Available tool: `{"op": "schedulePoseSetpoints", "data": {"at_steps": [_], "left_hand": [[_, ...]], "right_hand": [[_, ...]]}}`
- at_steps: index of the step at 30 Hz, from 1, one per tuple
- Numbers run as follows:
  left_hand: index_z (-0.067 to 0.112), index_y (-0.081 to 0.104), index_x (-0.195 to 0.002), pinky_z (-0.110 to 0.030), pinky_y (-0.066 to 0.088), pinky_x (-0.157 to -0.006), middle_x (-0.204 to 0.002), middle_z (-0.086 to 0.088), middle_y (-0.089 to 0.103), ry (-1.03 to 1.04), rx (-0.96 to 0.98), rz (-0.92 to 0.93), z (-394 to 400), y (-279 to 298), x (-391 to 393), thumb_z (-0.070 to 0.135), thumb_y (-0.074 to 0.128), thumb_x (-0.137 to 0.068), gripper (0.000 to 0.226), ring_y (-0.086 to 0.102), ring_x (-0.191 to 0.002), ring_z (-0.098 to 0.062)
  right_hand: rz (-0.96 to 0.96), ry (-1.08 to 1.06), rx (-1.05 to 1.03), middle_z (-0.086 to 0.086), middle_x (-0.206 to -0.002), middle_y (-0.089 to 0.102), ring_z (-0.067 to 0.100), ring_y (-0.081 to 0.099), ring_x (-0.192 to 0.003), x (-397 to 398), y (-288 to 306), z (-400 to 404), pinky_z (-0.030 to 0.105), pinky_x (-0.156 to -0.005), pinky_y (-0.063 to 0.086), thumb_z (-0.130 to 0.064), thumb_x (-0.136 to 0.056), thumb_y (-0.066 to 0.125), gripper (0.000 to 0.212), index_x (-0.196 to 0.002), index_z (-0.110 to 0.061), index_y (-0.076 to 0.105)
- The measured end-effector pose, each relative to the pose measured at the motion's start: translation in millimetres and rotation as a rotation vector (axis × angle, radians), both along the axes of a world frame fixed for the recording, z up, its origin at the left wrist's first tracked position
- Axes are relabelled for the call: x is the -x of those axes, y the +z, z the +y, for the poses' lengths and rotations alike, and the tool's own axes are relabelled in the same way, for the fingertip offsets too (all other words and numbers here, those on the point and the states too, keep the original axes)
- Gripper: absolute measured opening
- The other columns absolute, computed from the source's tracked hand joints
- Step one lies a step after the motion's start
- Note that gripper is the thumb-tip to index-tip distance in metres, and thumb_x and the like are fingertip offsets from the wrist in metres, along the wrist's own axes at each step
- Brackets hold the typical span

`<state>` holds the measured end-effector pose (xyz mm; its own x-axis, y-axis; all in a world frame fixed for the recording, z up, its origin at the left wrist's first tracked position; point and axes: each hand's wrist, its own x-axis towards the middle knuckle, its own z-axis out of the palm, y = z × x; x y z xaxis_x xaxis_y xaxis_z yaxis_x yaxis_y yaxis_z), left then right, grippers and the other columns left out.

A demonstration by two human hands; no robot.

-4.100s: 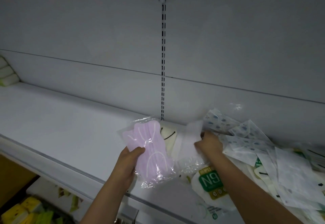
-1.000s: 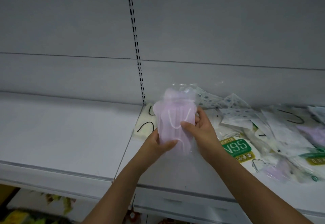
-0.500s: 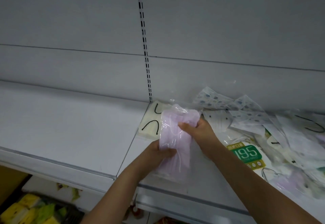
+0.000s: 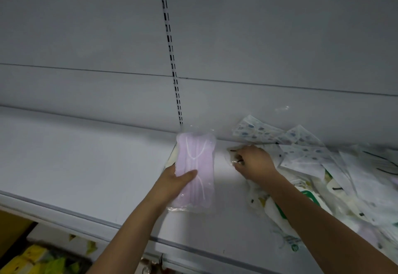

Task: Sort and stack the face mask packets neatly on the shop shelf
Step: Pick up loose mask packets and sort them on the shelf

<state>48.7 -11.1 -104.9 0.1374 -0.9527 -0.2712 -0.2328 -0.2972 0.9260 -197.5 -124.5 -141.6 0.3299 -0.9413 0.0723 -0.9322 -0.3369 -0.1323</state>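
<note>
Left hand point(image 4: 174, 182) gripping purple mask packet point(image 4: 197, 166), right hand point(image 4: 253, 161) pinching clear packet point(image 4: 233, 155), jumbled packet pile point(image 4: 323, 166) alongside

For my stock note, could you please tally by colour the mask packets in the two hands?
Purple packet, gripped by left hand: 1
Pale packet with black loops, pinched by right hand: 1
Total: 2

a mask packet point(image 4: 195, 170) is held by the left hand point(image 4: 172, 184) over the shelf point(image 4: 86, 166), while a heap of packets point(image 4: 323, 176) is spread just right of the right hand point(image 4: 253, 164).
</note>
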Motion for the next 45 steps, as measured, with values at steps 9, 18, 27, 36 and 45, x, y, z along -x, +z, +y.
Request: {"op": "schedulePoseSetpoints", "data": {"at_steps": [9,18,27,36,45], "left_hand": [[0.021,0.059,-0.109,-0.019,0.05,-0.06,-0.099,0.003,0.068,-0.15,-0.008,-0.243,-29,-2,37,0.034,0.073,-0.088,0.029,0.065,-0.083,-0.009],[0.008,0.043,-0.132,-0.009,0.035,-0.046,-0.113,-0.007,0.059,-0.25,0.047,-0.492,-53,-14,75,0.027,0.069,-0.092,0.052,0.052,-0.082,-0.015],[0.003,0.037,-0.143,-0.037,0.042,-0.098,-0.138,-0.019,0.044,-0.237,0.187,-0.912,-79,-12,71,0.044,0.07,-0.087,0.078,0.046,-0.125,-0.035],[0.006,0.046,-0.139,-0.027,0.039,-0.099,-0.137,-0.015,0.05,-0.139,0.34,-0.487,-139,-8,105,0.019,0.072,-0.087,0.06,0.051,-0.124,-0.028],[0.017,0.071,-0.107,-0.027,0.048,-0.076,-0.097,-0.002,0.072,-0.067,0.381,-0.462,-165,-31,137,0.019,0.07,-0.083,0.024,0.065,-0.087,-0.017]], "right_hand": [[-0.681,-0.325,0.036,-0.011,-0.075,0.06,0.007,0.055,-0.068,27,44,17,0.019,-0.059,0.037,-0.027,-0.092,0.06,0.007,-0.085,-0.024,0.061],[-1.655,-0.429,0.106,0.007,-0.085,0.065,0.009,0.067,-0.074,67,95,32,0.023,-0.075,0.055,-0.008,-0.098,0.057,0.012,-0.087,-0.013,0.06],[-1.02,-0.197,0.635,-0.008,-0.088,0.064,0.005,0.062,-0.082,101,153,75,0.019,-0.074,0.05,-0.011,-0.097,0.053,0.014,-0.096,-0.022,0.06],[0.118,-0.024,0.457,0.003,-0.075,0.069,0.027,0.063,-0.068,104,70,85,0.032,-0.062,0.047,-0.008,-0.056,0.087,0.033,-0.082,-0.016,0.068],[-0.001,-0.161,0.2,-0.002,-0.118,0.063,0.021,0.056,-0.107,122,27,93,0.033,-0.086,0.044,-0.021,-0.093,0.058,0.026,-0.118,-0.019,0.063]]}}
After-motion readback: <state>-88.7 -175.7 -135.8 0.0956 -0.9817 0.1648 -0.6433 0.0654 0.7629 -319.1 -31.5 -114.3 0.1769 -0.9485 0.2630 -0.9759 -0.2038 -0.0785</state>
